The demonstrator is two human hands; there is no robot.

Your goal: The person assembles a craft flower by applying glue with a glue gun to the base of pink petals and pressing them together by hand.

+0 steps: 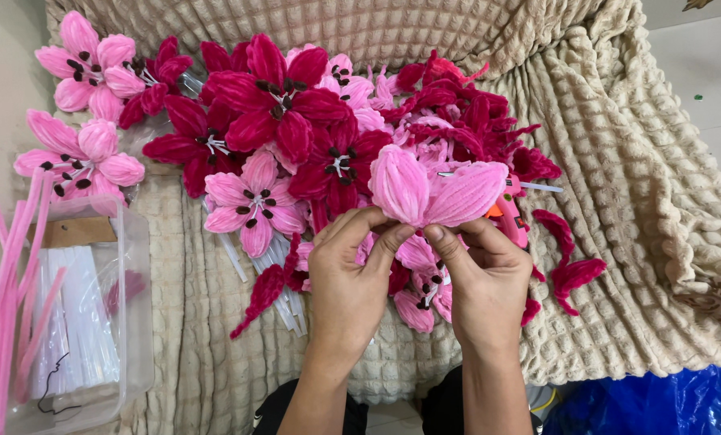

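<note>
Pink petals (437, 193), two of them, fuzzy and leaf-shaped, sit at the centre of the frame, fanned up and outward from your fingertips. Your left hand (348, 278) pinches the base of the left petal between thumb and forefinger; your right hand (483, 278) pinches the base of the right one the same way. The petal bases are hidden behind your fingers, so you cannot tell how they join. Below and behind your hands lie more petals, partly covered. A pink glue gun (511, 219) peeks out just right of the petals, mostly hidden. Finished flowers (276, 109) crowd the upper half on a beige blanket (634, 201); they overlap too much to count. At lower left, a clear box (131, 322) holds white sticks, with pink pipe cleaners (6, 298) cut off by the frame's edge.
</note>
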